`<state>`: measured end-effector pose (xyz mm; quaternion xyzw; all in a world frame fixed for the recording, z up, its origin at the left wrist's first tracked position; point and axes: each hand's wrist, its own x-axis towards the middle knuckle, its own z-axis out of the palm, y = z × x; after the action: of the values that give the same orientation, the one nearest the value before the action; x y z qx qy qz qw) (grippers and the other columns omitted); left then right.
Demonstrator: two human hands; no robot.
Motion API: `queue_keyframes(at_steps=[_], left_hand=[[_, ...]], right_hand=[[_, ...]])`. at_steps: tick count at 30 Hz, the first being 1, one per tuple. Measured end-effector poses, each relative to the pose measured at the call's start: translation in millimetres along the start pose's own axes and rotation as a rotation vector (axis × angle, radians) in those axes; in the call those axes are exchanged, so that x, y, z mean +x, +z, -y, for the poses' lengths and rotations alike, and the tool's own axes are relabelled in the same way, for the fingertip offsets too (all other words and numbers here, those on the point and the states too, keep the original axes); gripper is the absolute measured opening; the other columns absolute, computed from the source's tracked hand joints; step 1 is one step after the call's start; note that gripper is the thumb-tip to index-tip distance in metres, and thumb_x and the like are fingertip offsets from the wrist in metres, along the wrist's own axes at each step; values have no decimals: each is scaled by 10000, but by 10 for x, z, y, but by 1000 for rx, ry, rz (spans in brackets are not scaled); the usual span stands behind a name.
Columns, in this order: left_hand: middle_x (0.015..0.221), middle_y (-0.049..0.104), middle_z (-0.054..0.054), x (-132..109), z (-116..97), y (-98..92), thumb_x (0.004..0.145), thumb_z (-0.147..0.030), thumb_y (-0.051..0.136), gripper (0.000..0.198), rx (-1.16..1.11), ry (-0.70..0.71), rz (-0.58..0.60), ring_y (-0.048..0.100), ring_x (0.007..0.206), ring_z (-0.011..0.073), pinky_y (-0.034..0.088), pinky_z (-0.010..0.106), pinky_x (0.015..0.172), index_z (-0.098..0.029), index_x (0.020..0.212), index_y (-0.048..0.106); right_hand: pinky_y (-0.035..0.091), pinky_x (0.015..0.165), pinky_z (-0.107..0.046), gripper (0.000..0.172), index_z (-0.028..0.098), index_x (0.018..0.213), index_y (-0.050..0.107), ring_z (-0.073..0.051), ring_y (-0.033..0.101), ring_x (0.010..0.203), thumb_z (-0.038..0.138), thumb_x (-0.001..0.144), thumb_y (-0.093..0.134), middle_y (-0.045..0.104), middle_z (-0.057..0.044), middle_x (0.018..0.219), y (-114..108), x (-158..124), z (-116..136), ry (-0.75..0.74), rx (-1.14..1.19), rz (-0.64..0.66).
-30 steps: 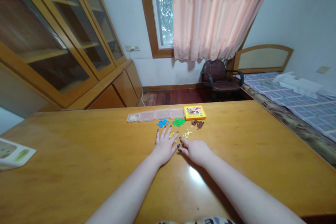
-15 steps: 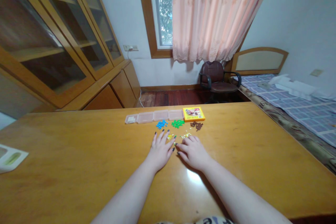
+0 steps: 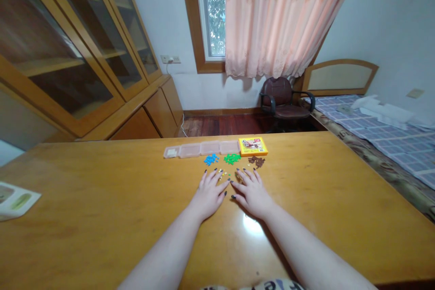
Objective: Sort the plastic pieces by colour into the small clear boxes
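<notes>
My left hand (image 3: 209, 195) lies palm down on the wooden table (image 3: 102, 208), its fingers spread. Beside it my right hand (image 3: 252, 195) rests the same way, fingers apart, with the two index fingertips almost meeting. Small yellow and white pieces (image 3: 221, 174) lie by the left fingertips; others are partly covered by the right fingers. Beyond the hands sit a pile of blue pieces (image 3: 211, 159), a pile of green pieces (image 3: 232, 158) and a pile of brown pieces (image 3: 257, 161). The pieces are too small to tell their exact kind.
Behind the piles stands a row of clear plastic trays (image 3: 190, 150), with a yellow box (image 3: 253, 146) at its right end. A white plastic object (image 3: 20, 201) lies at the table's left edge. A chair (image 3: 282, 99) and a bed (image 3: 384, 122) are past the table.
My right hand's fingers have stretched out and spread over the yellow and white pieces. The left hand stays nearly in place. The view has shifted slightly.
</notes>
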<state>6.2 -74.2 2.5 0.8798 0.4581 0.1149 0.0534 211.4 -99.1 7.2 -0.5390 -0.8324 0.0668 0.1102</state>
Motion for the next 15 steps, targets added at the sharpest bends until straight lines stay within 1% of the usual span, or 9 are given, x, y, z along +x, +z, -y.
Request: queue_keyframes(at_steps=[4,8,10,12,15], left_hand=[[1335,489,58,10,2,-33,842,-233,495,336,-7,2,-26,337,1292,250,198,523,1102,-282,1155,608],[1239,568,52,25,-2,-72,862,-237,464,279,-43,24,-60,403,1241,226,236,486,1100,-260,1061,658],[1223,576,54,32,1,-67,868,-233,456,287,-63,20,-83,427,1218,215,258,471,1094,-252,1084,643],[1232,567,62,39,14,-40,863,-217,459,305,-74,9,-112,439,1207,215,279,469,1085,-239,1124,616],[1240,553,83,51,48,21,846,-199,476,312,-85,4,-154,451,1192,229,317,481,1061,-219,1130,602]], right_hand=[[89,1079,-517,433,304,1248,540,-291,246,1316,497,870,457,364,-58,1437,35,82,-20,51,-16,-24],[70,1082,-533,477,268,1305,486,-300,267,1313,480,878,446,387,-57,1428,58,163,-36,72,-22,-45],[44,1091,-524,468,245,1307,484,-286,278,1312,459,896,421,439,-57,1393,53,147,-41,74,-13,-97],[31,1100,-506,432,232,1275,517,-263,312,1298,435,912,399,508,-58,1334,45,99,-38,67,2,-149],[29,1104,-501,408,236,1238,548,-244,355,1276,439,912,409,572,-60,1261,53,30,-19,28,19,-169]])
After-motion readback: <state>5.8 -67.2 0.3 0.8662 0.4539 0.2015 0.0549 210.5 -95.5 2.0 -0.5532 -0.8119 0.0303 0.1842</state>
